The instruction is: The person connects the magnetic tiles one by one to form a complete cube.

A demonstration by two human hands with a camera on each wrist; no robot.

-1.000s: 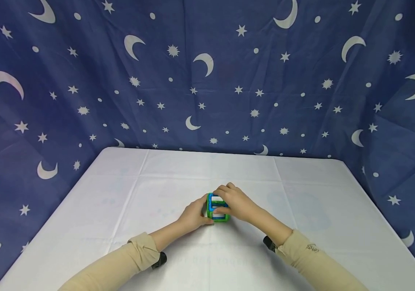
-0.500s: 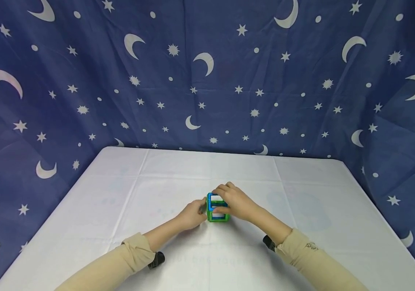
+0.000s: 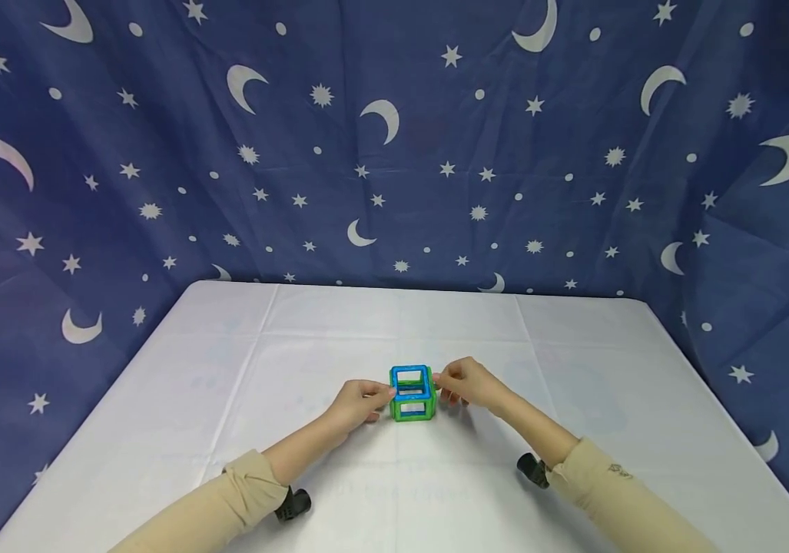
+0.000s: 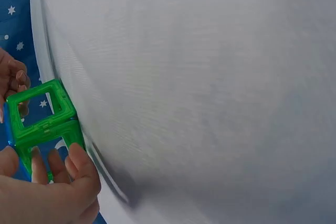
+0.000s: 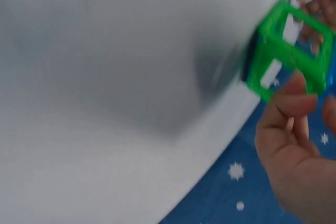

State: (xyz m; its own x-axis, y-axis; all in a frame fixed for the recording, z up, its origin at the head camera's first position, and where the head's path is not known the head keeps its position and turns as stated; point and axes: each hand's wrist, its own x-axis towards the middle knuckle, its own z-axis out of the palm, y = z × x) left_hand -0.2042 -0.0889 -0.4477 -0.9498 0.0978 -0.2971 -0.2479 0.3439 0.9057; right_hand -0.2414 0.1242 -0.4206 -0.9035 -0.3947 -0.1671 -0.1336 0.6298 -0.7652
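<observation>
A small cube of green and blue magnetic frame tiles stands near the middle of the white-clothed counter, top tile already on. The left hand and right hand flank it, each grip's fingertips pinching a side, so the cube looks assembled and only steadied.

No words, numbers or brand marks could be read anywhere. Faint grey print showed through the white tablecloth near the front edge, too pale and blurred to make out.
</observation>
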